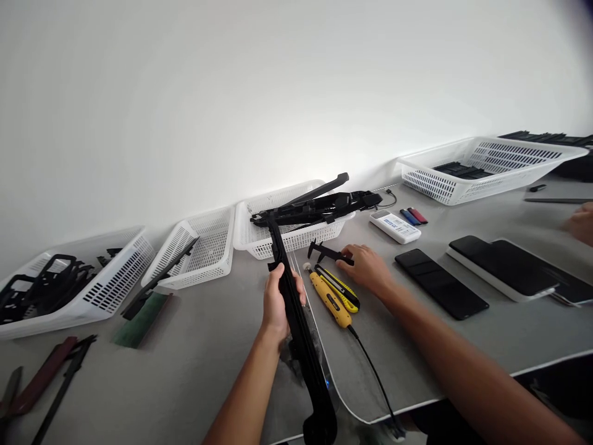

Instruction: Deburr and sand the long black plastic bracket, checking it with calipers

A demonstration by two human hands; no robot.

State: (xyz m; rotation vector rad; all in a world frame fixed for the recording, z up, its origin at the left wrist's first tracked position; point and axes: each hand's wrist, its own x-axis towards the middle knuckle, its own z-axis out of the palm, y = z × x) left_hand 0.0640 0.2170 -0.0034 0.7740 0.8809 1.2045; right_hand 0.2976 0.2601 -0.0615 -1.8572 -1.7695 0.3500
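My left hand (277,303) is wrapped round a long black plastic trim strip (296,321), which slants from the basket's front edge down toward me. On the grey table, my right hand (365,264) has its fingers closed on the black caliper (328,252), whose jaws point left. Between my hands lie a yellow rotary tool (331,298) with a black cord and a yellow utility knife (340,289). Behind them stands a white basket (296,241) heaped with black plastic strips (319,205).
Other white baskets (217,266) line the wall, left and right. A white box-like device (395,227), two lighters (414,216) and several phones (440,282) lie at right. Another person's hand (581,222) shows at the right edge. A green sheet (141,321) lies left.
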